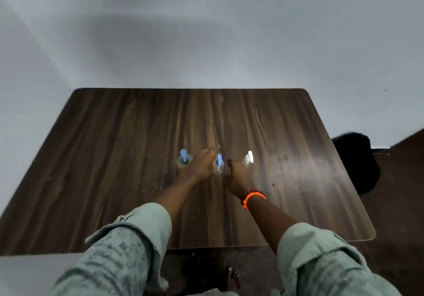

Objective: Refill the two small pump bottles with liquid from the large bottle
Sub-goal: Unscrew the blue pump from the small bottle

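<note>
Head view: middle pump bottle [218,166] between straight left fingers [210,152] and curled right fingers [230,163].

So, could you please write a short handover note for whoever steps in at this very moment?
Left hand: fingers extended forward beside the middle pump bottle; whether it touches the bottle is unclear.
Right hand: just right of that bottle, loosely curled, apparently holding nothing.
Three bottles stand upright in a row on the wooden table: a yellowish bottle with a blue pump on the left, the clear blue-pump one in the middle, a clear white-pump bottle on the right.
Done: nothing visibly; all pumps are on.
Left: open the bottles, pour, refit the pumps.
</note>
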{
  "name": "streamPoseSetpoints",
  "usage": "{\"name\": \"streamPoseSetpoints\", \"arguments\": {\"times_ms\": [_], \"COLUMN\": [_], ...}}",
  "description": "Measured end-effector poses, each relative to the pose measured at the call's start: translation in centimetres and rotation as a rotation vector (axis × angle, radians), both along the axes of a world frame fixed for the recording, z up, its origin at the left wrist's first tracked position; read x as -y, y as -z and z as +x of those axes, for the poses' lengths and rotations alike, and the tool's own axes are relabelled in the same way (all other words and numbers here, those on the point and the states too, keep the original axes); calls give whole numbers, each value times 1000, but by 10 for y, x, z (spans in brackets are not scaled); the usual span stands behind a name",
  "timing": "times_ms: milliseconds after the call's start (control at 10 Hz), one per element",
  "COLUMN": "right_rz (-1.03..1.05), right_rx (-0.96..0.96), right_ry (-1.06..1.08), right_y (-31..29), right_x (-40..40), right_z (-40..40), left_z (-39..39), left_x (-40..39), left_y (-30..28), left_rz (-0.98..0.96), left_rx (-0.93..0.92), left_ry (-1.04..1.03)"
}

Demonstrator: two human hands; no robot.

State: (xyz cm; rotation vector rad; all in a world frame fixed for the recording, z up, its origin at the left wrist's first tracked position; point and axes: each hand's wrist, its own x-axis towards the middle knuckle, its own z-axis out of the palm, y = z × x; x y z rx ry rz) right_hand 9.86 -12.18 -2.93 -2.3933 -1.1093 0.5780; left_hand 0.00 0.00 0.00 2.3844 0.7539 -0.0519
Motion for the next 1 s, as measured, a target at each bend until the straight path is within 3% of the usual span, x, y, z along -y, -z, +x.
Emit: {"name": "streamPoseSetpoints", "arguments": {"times_ms": [100, 400, 800, 1000], "right_rz": [53, 157, 140, 234], "right_rx": [-93, -206, -325, -409], "right_ry": [65, 215, -93, -36], "right_y": [12, 44, 22, 18], "right_x": [-10, -23, 17, 48], "right_z": [-9, -7, -2, -17], "left_z": [2, -9, -39, -46], "left_x": [-6, -4, 34, 67], "left_y": [19, 27, 29, 32], "left_rz": [-14, -95, -59, -138], "left_rx": [93, 130, 285, 340], "left_ry": [36, -2, 26, -119]}}
